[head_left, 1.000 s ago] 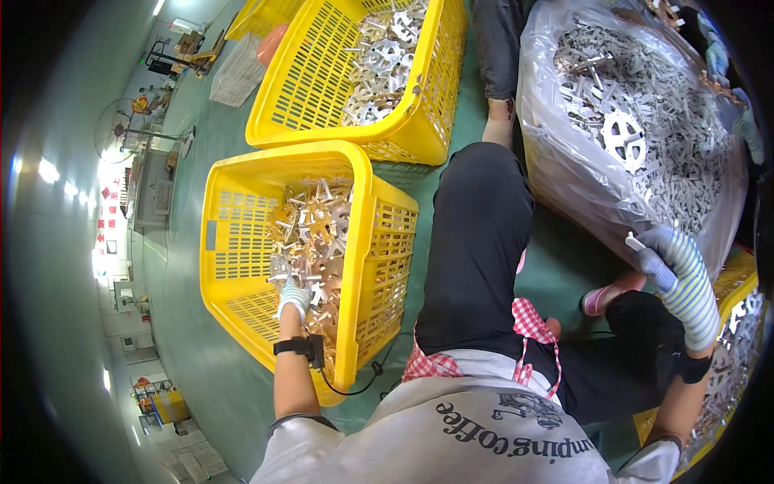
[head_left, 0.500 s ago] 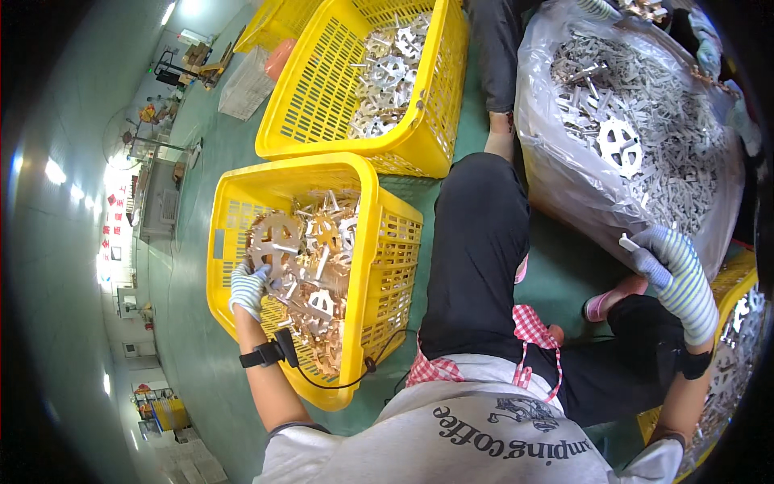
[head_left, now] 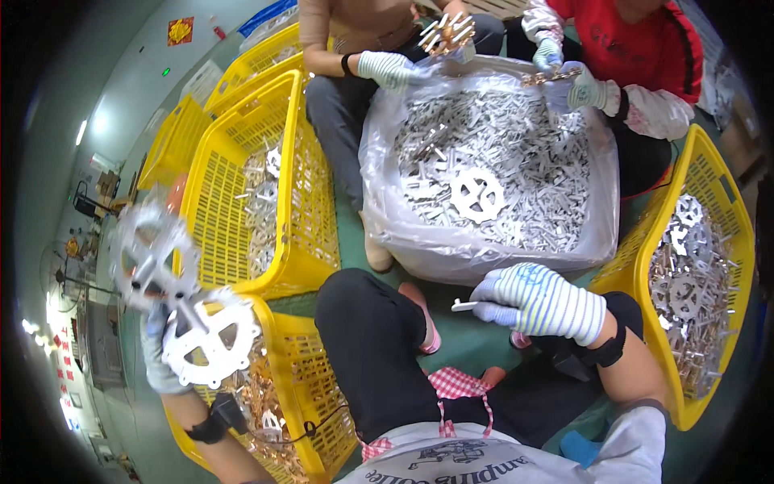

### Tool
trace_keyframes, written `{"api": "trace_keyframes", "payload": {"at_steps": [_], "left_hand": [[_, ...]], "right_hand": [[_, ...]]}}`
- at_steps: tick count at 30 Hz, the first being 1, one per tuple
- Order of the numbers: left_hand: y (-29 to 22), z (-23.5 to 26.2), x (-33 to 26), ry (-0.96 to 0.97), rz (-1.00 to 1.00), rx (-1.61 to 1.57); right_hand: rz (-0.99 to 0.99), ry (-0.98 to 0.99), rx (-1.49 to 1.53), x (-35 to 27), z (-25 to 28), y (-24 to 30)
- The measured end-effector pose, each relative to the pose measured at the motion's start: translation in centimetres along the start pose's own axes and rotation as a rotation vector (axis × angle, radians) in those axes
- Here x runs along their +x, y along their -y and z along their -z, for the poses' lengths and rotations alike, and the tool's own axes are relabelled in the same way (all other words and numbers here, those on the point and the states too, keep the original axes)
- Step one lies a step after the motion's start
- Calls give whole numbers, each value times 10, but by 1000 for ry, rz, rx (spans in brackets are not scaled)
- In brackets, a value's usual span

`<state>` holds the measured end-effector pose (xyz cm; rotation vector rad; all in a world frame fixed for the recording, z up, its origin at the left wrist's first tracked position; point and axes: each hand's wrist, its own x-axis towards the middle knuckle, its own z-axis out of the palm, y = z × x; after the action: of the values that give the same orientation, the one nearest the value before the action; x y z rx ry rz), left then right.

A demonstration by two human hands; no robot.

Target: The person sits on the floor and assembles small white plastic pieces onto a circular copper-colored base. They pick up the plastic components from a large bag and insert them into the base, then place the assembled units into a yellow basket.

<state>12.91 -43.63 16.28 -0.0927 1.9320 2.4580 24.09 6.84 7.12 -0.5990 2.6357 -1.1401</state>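
My left hand [head_left: 161, 355], gloved, is closed on a toothed metal part [head_left: 214, 343], two spoked wheels joined by a short stem, held up above the near left yellow basket [head_left: 310, 387]. The farther wheel is smeared by motion. That basket contains copper-coloured and silvery metal parts [head_left: 270, 423]. In front of my right knee, my striped-gloved right hand [head_left: 540, 302] pinches a small pale metal strip [head_left: 463, 306], its end sticking out to the left. Just beyond this hand stands the plastic-lined container [head_left: 484, 260], full of small metal strips, with a spoked toothed wheel [head_left: 477, 196] lying on top.
Farther left stands another yellow basket [head_left: 242, 194] of metal parts, and at the right a third basket [head_left: 685, 415]. Across the container two people work with gloved hands; one has a copper-coloured spiky part [head_left: 446, 35], the other a flat metal part [head_left: 550, 77].
The view has swung right and up, bringing both co-workers in. My left hand has lifted the toothed part out of the near left basket. My right hand still pinches its strip.
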Motion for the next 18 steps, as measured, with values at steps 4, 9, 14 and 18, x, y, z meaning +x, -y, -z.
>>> {"api": "trace_keyframes", "payload": {"at_steps": [4,9,14,18], "left_hand": [[54,-153,71,416,78,-67],[150,-263,160,618,323,57],[247,-323,212,470,500,288],[263,-330,225,467,328,256]], "right_hand": [[-77,-43,-37,-6,7,-14],[-93,-90,-44,-2,8,-24],[-158,-171,-66,-9,21,-46],[-215,-261,-42,-19,35,-51]]}}
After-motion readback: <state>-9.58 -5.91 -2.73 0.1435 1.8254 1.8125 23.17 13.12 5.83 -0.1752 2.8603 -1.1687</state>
